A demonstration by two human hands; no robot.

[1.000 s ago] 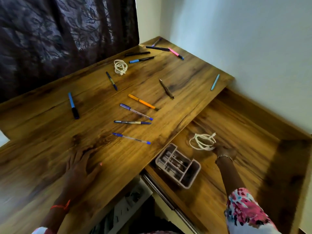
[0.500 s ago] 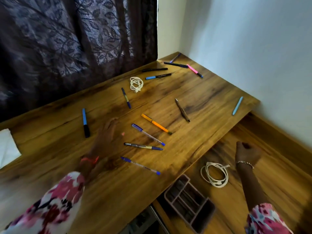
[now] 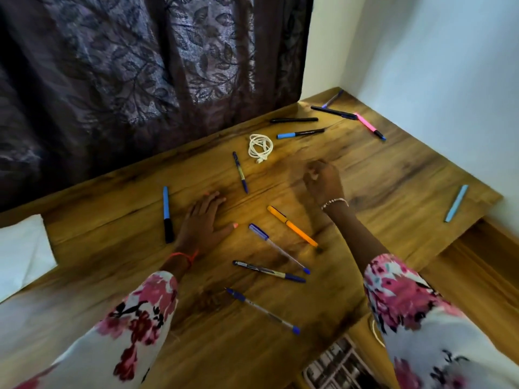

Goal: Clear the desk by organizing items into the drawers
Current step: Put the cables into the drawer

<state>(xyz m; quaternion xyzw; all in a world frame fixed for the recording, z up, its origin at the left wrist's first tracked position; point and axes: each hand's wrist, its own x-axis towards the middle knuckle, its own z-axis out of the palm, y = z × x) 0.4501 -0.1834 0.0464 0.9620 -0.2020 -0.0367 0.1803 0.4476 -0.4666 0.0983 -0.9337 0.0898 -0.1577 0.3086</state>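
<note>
Right hand (image 3: 323, 183) (curled, contents hidden) is over the desk (image 3: 398, 167).

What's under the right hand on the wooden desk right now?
The right hand curls its fingers down toward the brown wooden desk. Only bare wood shows right around it; anything beneath the palm or pinched in the fingers is covered.

Dim, soft-focus frame; wide-angle bending, blurred edges.

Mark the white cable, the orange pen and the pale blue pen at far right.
white cable (image 3: 252, 150), head view, on its coiled loops.
orange pen (image 3: 292, 226), head view, mid-barrel.
pale blue pen (image 3: 456, 203), head view, mid-barrel.
</note>
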